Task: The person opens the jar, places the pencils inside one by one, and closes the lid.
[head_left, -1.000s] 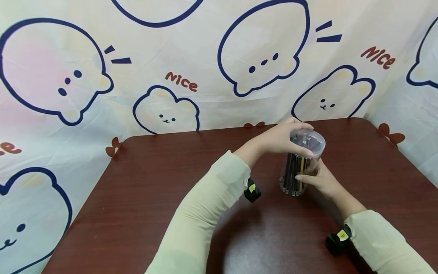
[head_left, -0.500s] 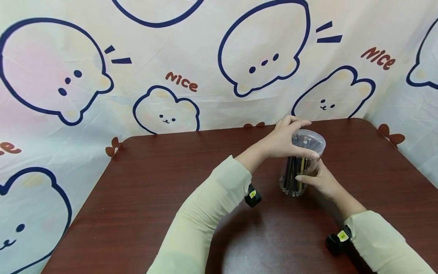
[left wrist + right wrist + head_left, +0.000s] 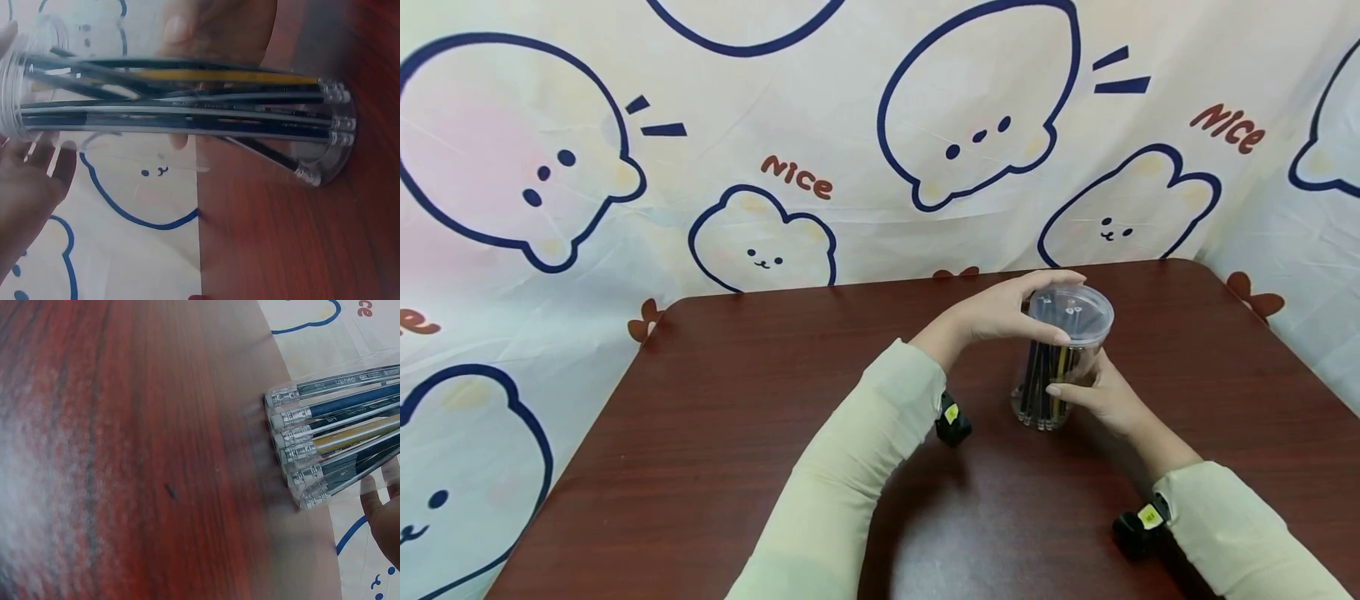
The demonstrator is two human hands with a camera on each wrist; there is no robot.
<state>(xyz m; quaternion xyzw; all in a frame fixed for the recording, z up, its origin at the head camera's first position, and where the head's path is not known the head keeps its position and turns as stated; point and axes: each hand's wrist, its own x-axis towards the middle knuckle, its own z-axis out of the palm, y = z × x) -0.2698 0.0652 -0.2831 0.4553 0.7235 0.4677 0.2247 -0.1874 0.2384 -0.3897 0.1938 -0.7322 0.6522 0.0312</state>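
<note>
A clear plastic jar (image 3: 1021, 397) stands upright on the table, holding several dark pencils (image 3: 187, 115) and a yellow pencil (image 3: 237, 77). Their metal-banded eraser ends (image 3: 294, 434) point down at the jar's bottom. My left hand (image 3: 992, 313) reaches over from the left, thumb and fingers curved round the rim of the translucent lid (image 3: 1078, 312) on top. Lower down, my right hand (image 3: 1108, 398) grips the jar's body from the right, thumb across its near side; its other fingers are largely hidden behind the jar.
The dark brown wooden table (image 3: 760, 433) extends to both sides and toward me. Behind it hangs a pale cloth (image 3: 865, 125) with cartoon outlines. Black wrist cameras (image 3: 953, 421) sit at both cuffs.
My left hand first swung round the lid's rim, thumb moving right, then came back left with its fingers lower. The jar and my right hand stay in place.
</note>
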